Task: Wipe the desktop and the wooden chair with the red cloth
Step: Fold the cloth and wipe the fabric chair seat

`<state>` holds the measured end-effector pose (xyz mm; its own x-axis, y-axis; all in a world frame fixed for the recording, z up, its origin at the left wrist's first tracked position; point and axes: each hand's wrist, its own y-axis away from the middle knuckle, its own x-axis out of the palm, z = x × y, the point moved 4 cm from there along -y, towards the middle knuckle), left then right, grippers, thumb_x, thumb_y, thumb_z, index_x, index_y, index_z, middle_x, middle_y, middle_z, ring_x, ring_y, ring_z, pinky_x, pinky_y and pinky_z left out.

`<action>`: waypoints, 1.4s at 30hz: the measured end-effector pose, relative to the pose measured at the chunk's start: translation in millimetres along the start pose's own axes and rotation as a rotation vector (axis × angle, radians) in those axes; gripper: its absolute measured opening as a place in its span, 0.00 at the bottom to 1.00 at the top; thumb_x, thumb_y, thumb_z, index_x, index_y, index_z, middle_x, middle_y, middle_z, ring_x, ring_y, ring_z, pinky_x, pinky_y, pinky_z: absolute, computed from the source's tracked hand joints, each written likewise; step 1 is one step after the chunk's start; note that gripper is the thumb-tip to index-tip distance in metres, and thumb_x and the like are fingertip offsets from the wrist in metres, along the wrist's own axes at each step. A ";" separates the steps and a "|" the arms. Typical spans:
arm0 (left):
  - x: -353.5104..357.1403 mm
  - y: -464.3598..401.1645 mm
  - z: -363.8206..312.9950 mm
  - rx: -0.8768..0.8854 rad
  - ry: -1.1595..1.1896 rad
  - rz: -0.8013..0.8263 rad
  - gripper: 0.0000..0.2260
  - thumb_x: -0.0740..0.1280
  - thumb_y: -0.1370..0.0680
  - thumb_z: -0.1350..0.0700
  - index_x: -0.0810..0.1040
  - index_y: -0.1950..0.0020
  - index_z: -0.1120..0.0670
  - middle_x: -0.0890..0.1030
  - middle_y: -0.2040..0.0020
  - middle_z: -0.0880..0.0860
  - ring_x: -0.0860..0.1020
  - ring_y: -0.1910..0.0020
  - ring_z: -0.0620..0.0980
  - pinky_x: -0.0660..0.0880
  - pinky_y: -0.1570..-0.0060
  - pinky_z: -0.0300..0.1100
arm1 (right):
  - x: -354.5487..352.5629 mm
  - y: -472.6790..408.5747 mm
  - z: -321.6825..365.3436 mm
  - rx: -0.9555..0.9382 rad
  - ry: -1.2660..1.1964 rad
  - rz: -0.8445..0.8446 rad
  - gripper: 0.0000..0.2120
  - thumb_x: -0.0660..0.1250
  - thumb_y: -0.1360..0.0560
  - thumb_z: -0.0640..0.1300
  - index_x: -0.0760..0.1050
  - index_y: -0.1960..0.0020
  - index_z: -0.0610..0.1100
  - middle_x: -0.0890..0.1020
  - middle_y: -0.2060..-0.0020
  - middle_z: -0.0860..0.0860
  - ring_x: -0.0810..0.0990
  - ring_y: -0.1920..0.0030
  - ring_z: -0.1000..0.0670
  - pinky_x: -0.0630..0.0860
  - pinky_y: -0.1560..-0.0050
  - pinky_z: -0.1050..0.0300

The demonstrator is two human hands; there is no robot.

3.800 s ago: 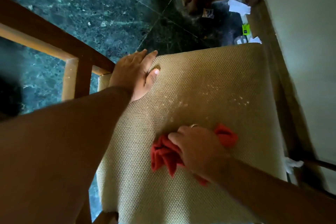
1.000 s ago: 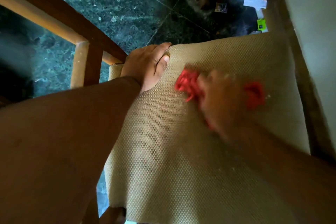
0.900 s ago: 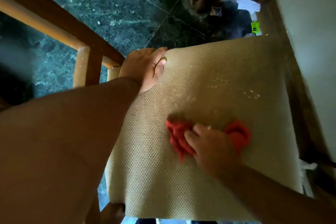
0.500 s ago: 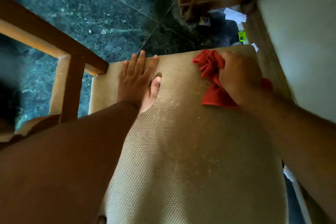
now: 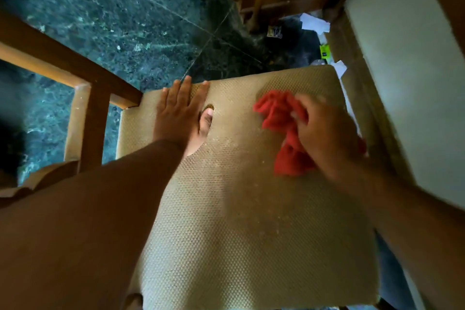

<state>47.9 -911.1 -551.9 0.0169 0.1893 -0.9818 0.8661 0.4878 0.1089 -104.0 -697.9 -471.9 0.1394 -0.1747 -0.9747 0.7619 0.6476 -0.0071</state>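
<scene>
My right hand (image 5: pixel 324 138) clenches the red cloth (image 5: pixel 281 121) against the far right of the chair seat (image 5: pixel 239 209) — my left hand (image 5: pixel 181 113) lies flat, fingers released, at its far edge.

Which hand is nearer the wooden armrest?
Left. The left hand lies flat on the cushion beside the armrest; the right hand, holding the cloth, is across the seat.

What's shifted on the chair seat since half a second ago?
The right hand has pulled the red cloth back from the seat cushion's far edge toward the middle, still gripping it. The left hand stays flat on the far left corner.
</scene>
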 end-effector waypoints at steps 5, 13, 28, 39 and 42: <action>16.1 -3.1 5.1 0.012 -0.013 -0.072 0.27 0.49 0.19 0.44 0.57 0.19 0.49 0.59 0.20 0.60 0.57 0.21 0.62 0.48 0.23 0.56 | 44.9 3.6 24.4 0.052 0.138 0.030 0.04 0.65 0.23 0.43 0.77 0.50 0.47 0.80 0.56 0.45 0.80 0.56 0.39 0.73 0.60 0.49; 0.8 0.0 -0.2 0.008 0.004 0.006 0.27 0.53 0.17 0.44 0.57 0.19 0.50 0.58 0.19 0.60 0.55 0.20 0.61 0.47 0.22 0.56 | 27.4 98.8 68.6 -0.340 -0.076 0.383 0.08 0.71 0.29 0.46 0.79 0.50 0.50 0.79 0.62 0.48 0.81 0.64 0.42 0.76 0.68 0.51; -15.2 -3.4 -4.3 -0.017 -0.005 0.130 0.27 0.49 0.17 0.42 0.54 0.19 0.50 0.56 0.19 0.62 0.51 0.20 0.63 0.46 0.22 0.61 | 29.2 164.7 79.8 -0.333 -0.122 0.573 0.11 0.61 0.23 0.47 0.78 0.44 0.53 0.80 0.55 0.50 0.81 0.58 0.44 0.75 0.62 0.53; 30.7 -0.1 -69.2 0.269 -0.016 -0.049 0.32 0.42 0.20 0.34 0.48 0.18 0.45 0.53 0.18 0.60 0.52 0.20 0.62 0.43 0.23 0.55 | 16.6 11.4 -66.0 0.382 0.146 0.027 0.13 0.59 0.18 0.50 0.79 0.45 0.46 0.83 0.51 0.43 0.80 0.50 0.39 0.70 0.56 0.52; 32.8 2.0 -71.6 0.270 -0.006 -0.051 0.32 0.45 0.20 0.35 0.49 0.18 0.46 0.52 0.18 0.60 0.51 0.20 0.62 0.44 0.23 0.58 | 32.0 90.1 -17.5 0.140 0.099 0.124 0.05 0.65 0.22 0.46 0.78 0.48 0.48 0.80 0.57 0.46 0.80 0.58 0.44 0.74 0.60 0.50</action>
<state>14.4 -842.8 -572.7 -0.0276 0.1652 -0.9859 0.9678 0.2512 0.0150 -41.9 -632.2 -507.6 0.1801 -0.0217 -0.9834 0.8241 0.5492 0.1388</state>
